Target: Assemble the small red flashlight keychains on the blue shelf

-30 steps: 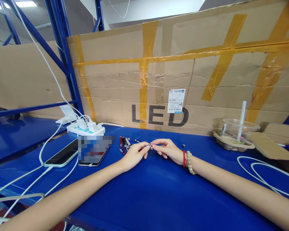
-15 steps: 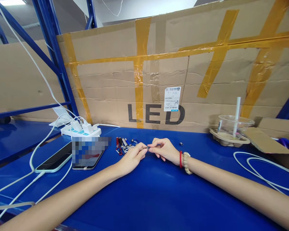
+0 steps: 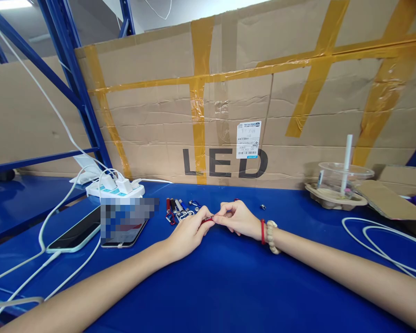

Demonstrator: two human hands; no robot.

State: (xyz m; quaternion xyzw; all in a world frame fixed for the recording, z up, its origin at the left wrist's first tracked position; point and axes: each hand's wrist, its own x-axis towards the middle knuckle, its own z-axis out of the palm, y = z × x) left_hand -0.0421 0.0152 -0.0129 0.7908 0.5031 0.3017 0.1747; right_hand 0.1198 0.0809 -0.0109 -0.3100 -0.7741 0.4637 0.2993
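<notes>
Over the middle of the table my two hands meet at the fingertips. My left hand [image 3: 189, 233] is closed on a slim red piece [image 3: 207, 220], mostly covered by the fingers. Pinched against its right end is my right hand [image 3: 238, 218], and what sits between its fingertips is too small to make out. A speck of red shows just behind that hand. Close beyond my left hand lie several small keychain torches [image 3: 175, 206] in red, black, silver and blue, with clips [image 3: 186, 214]. A tiny metal part [image 3: 262, 207] lies right of my right hand.
At the left are two phones [image 3: 76, 231] [image 3: 123, 238], white cables and a loaded power strip [image 3: 104, 190]. A large cardboard box [image 3: 152, 129] walls off the back. To the right stand a clear cup [image 3: 327, 178] in a carton tray [image 3: 322, 198], an open box [image 3: 391, 199] and a coiled cable [image 3: 364, 247].
A red piece now shows in my left fingers, where a small metallic bit showed between the fingertips before. Both hands stay together; the view has shifted slightly.
</notes>
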